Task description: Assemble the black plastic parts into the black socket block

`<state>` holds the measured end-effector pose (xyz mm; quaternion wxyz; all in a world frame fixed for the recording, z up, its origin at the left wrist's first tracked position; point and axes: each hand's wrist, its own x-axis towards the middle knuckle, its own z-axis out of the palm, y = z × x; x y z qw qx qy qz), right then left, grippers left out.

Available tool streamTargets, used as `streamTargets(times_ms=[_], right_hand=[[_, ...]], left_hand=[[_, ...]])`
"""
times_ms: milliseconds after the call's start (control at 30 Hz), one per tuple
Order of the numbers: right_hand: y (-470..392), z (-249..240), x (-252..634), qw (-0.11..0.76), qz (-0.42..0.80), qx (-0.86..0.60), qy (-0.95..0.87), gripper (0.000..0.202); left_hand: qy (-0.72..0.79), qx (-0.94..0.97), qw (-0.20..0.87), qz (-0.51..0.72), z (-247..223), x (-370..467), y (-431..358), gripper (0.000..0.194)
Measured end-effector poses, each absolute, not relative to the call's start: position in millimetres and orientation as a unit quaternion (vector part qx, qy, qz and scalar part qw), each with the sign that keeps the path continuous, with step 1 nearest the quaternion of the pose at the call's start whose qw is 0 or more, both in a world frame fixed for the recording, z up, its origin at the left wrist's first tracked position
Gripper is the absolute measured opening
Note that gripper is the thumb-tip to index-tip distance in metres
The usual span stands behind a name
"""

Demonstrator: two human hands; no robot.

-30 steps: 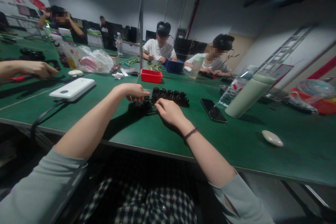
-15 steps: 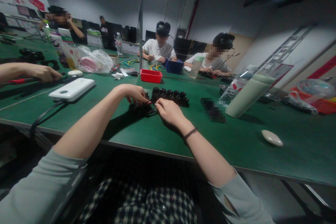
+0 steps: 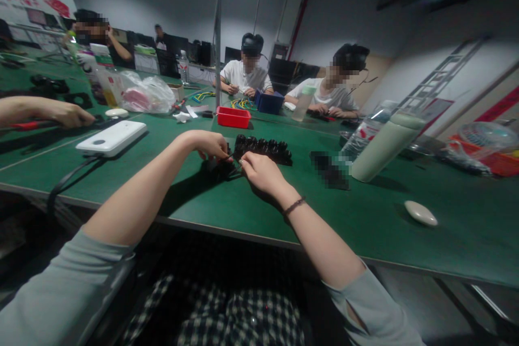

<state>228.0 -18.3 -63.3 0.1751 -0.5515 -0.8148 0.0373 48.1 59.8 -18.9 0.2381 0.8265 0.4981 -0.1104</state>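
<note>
In the middle of the green table (image 3: pixel 284 211), my left hand (image 3: pixel 208 143) bends down with its fingertips pinched at a dark part (image 3: pixel 217 168), mostly hidden under it. My right hand (image 3: pixel 261 172) is closed just to the right, thumb and index finger pressed together. A thin dark strand shows between the two hands. What exactly the fingertips hold is too small and dark to make out. Right behind my hands lies a black piece (image 3: pixel 265 148) with a row of rounded knobs along it.
A red bin (image 3: pixel 234 117) and a blue bin (image 3: pixel 269 102) stand beyond. Left are a white power bank-like box (image 3: pixel 111 139) with a cable and a co-worker's hand (image 3: pixel 75 113). Right are a phone-like dark slab (image 3: pixel 330 170), a green flask (image 3: pixel 385 146) and a white oval object (image 3: pixel 420 213).
The fingers of my left hand have shifted slightly, curling in more at the dark part. My right hand stays almost still. A co-worker across the table has moved their head a little to the right.
</note>
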Motion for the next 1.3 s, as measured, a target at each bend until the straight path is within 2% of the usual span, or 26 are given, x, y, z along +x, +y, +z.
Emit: streamTargets(times_ms=[400,633,767,1300], right_hand=[[-19.1,-64.0,227.7,0.18,0.038,-0.55,-0.815,0.021],[-18.3,-65.2,228.0,0.18,0.032,-0.554,-0.812,0.022],[-18.9,-63.8,227.7,0.178,0.025,-0.564,-0.806,0.023],[-19.8,-60.9,226.3,0.174,0.027,-0.586,-0.791,0.025]], left_hand=[[0.504,0.823,0.242,-0.095,-18.9,47.9,60.7,0.041],[0.519,0.812,0.26,-0.064,-13.1,48.6,56.2,0.062],[0.513,0.813,0.265,-0.07,-11.0,48.2,54.6,0.068],[0.469,0.844,0.252,-0.057,-13.9,48.1,56.2,0.045]])
